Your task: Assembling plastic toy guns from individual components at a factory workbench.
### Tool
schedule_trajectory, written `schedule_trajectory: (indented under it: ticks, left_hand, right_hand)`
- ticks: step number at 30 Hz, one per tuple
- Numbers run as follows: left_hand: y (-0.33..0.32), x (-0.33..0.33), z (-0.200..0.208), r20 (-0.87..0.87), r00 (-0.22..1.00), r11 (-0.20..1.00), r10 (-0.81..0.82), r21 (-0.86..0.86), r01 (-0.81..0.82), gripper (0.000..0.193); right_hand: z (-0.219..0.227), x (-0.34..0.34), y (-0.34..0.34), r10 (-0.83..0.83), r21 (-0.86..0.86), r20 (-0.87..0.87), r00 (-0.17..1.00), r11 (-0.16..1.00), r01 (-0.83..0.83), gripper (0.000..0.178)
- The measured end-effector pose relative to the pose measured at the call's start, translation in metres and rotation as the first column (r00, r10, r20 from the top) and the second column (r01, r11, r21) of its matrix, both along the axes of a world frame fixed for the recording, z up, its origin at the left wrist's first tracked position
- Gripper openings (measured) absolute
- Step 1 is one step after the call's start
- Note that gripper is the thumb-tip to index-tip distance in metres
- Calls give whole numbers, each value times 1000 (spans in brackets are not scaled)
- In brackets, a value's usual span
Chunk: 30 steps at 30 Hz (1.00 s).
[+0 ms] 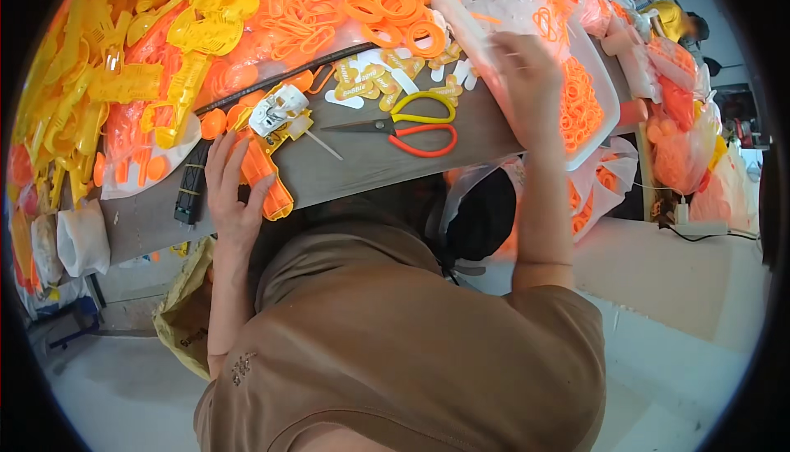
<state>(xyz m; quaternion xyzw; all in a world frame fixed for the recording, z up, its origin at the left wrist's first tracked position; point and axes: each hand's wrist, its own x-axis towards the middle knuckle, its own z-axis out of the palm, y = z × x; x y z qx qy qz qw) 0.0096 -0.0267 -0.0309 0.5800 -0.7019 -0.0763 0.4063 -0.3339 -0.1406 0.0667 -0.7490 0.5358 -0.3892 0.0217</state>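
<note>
My left hand (pixel 236 185) holds an orange plastic toy gun body (pixel 265 174) down on the table, fingers along its left side and thumb on the grip. A white and silver mechanism (pixel 278 110) sits at its far end, with a thin pale rod sticking out to the right. My right hand (pixel 527 65) is raised over the near-left wall of a white plastic tub (pixel 605 94); its fingers are smeared by motion. Between the hands lie scissors (pixel 411 125) with one yellow and one red handle, blades pointing left.
Yellow plastic parts (pixel 123 82) pile up at the far left. Orange rings (pixel 399 4) and clips (pixel 304 16) lie behind a dark rod (pixel 288 78). Yellow and white label cards (pixel 370 82) are spread beyond the scissors. A black part (pixel 191 189) lies by my left wrist.
</note>
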Motion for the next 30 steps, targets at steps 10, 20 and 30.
schedule_trajectory:
  ticks: [10,20,30]
  left_hand:
    - [-9,1,-6,-89,996,999,-14,33,17,54]
    - [-10,1,-8,-103,995,1000,-17,-13,15,53]
    - [3,-3,24,-152,988,994,2,-106,-18,48]
  right_hand:
    - [-7,-108,-11,81,548,-372,925,823,149,25]
    - [-3,-121,-9,-50,547,-306,951,808,219,17]
    - [17,-35,18,32,487,368,929,844,-223,11]
